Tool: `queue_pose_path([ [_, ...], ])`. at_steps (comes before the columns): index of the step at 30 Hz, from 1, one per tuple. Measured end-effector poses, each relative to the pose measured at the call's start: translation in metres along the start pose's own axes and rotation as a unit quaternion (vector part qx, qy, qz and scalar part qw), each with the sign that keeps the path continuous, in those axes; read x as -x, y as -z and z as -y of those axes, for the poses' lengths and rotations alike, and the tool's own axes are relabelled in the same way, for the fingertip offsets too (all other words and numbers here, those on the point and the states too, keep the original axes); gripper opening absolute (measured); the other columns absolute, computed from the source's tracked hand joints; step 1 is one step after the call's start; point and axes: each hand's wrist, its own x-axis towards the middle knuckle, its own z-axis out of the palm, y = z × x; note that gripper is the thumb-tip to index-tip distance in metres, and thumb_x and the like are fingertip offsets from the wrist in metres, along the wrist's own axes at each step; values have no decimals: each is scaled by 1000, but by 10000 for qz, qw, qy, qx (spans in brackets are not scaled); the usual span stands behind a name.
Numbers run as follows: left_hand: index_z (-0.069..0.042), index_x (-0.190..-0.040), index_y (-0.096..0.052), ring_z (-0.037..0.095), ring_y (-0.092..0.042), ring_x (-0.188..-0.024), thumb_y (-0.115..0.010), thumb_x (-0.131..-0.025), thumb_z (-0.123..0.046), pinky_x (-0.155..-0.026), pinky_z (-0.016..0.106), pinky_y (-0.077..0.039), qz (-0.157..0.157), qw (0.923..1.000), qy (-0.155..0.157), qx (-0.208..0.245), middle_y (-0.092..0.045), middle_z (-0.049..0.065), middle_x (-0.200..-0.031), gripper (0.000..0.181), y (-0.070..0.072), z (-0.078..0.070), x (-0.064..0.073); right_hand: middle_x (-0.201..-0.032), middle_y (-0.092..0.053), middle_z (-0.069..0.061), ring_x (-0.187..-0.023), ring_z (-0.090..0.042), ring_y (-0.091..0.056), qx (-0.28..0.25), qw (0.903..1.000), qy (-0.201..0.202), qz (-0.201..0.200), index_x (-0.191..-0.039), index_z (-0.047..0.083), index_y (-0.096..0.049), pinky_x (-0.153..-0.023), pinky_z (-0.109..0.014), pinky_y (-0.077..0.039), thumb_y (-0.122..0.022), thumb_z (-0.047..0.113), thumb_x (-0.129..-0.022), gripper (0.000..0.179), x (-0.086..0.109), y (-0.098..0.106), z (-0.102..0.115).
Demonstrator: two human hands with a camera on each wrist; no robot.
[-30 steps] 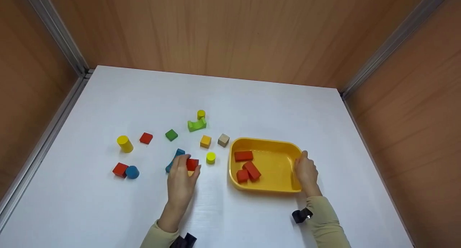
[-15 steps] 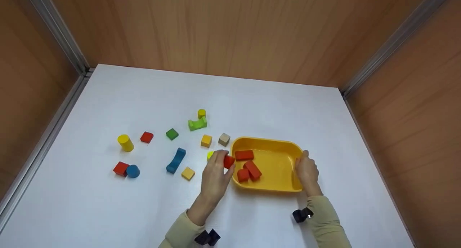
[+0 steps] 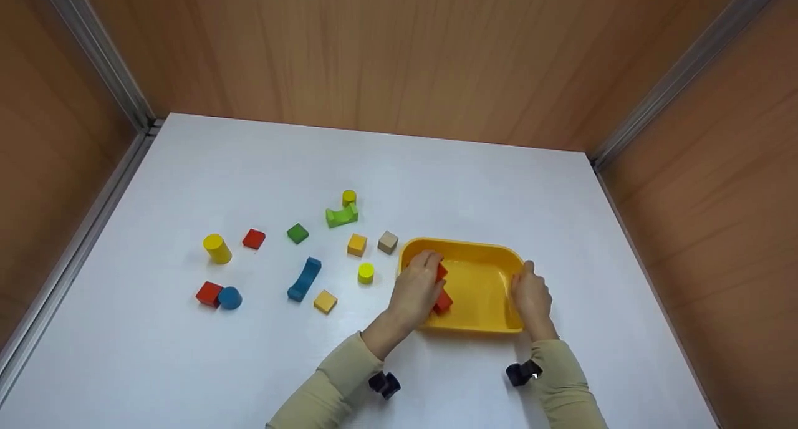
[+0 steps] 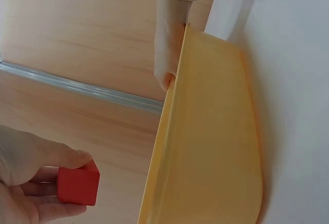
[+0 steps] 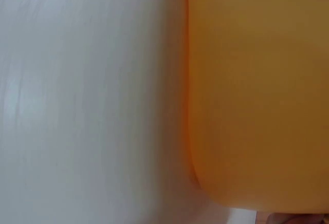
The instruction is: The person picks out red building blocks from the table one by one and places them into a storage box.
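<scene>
My left hand [image 3: 416, 290] is over the left part of a yellow plastic tray [image 3: 483, 247]. It pinches a red cube [image 4: 78, 185] between thumb and fingers, above the rim in the left wrist view. Inside the tray a red block [image 3: 443, 302] shows below the hand, which covers the other red blocks there. At the tray's right end my right hand [image 3: 532, 298] grips the rim. The right wrist view shows mostly the tray's outer wall [image 5: 257, 100].
Left of the tray lie a beige cube [image 3: 388, 242], yellow cylinder [image 3: 366, 273], blue arch block [image 3: 304, 279], light wooden cube [image 3: 325, 302] and green arch block [image 3: 341, 216]. Further left are a red cube [image 3: 209, 294], blue cylinder [image 3: 230, 298] and tall yellow cylinder [image 3: 217, 249]. Wooden walls border the table.
My left hand has carried the red cube rightward from beside the blue arch block to over the tray, uncovering the light wooden cube. The right hand stays on the rim.
</scene>
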Motion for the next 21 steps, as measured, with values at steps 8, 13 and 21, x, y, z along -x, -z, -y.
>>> queue_pose_path([
  [8, -1, -113, -55, 16, -51, -90, -65, -80, -9, -83, 25, -45, 496, 9982, -241, -239, -54, 8, -104, 35, -14, -4, -18, -65, -53, -16, -49, -24, -51, -29, 10000, 40, -70, -103, -3, -38, -39, -32, -39, -43, 12, -91, 19, 1, 0, 0],
  [13, 0, -103, -58, 16, -50, -85, -56, -83, -2, -76, 21, -47, 722, 9954, -498, -390, -55, 8, -96, 20, -30, 2, -28, -66, -54, -17, -49, -24, -52, -8, 10000, -3, -30, -103, -3, -38, -39, -32, -40, -43, 13, -91, 21, 1, 0, 1],
  [21, -3, -90, -58, 15, -50, -74, -52, -87, -2, -65, 21, -47, 980, 9878, -677, -1005, -52, 5, -83, 7, -50, 5, -37, -69, -55, -20, -52, -28, -53, 31, 10000, -45, -16, -104, -3, -38, -40, -36, -40, -43, 13, -91, 21, 0, 1, 0],
])
